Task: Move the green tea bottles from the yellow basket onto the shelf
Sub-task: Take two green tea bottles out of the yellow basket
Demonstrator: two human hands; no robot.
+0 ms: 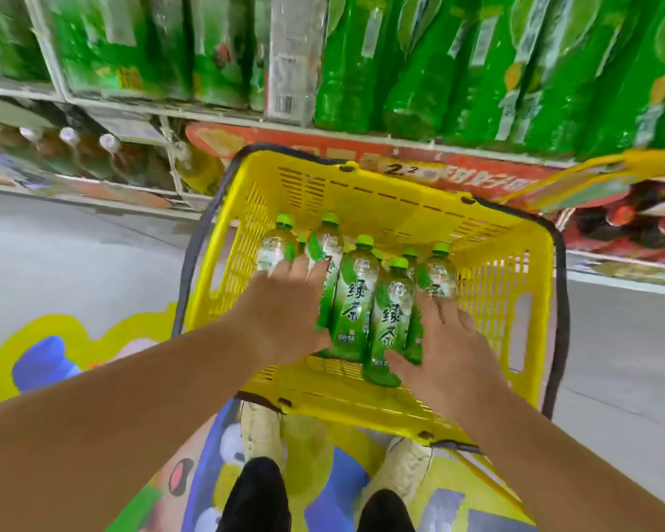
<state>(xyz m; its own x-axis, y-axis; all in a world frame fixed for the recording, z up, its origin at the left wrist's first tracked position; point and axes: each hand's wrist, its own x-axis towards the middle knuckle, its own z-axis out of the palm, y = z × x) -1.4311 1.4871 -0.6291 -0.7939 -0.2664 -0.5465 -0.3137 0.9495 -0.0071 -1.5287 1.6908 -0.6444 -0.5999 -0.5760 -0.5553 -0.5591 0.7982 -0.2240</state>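
Bright, even light is filling the scene, casting barely any shadows. Motion blur is smearing the shelf (246,117) from ten to two o'clock. Wide-angle distortion is bending the edges, while the centre is staying fairly sharp.

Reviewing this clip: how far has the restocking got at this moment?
Done: cannot tell; the shelf above holds larger green bottles, too blurred to judge. In hand: the left hand and right hand reach into the yellow basket around the green tea bottles, none lifted clear. Left: at least six bottles still in the basket.
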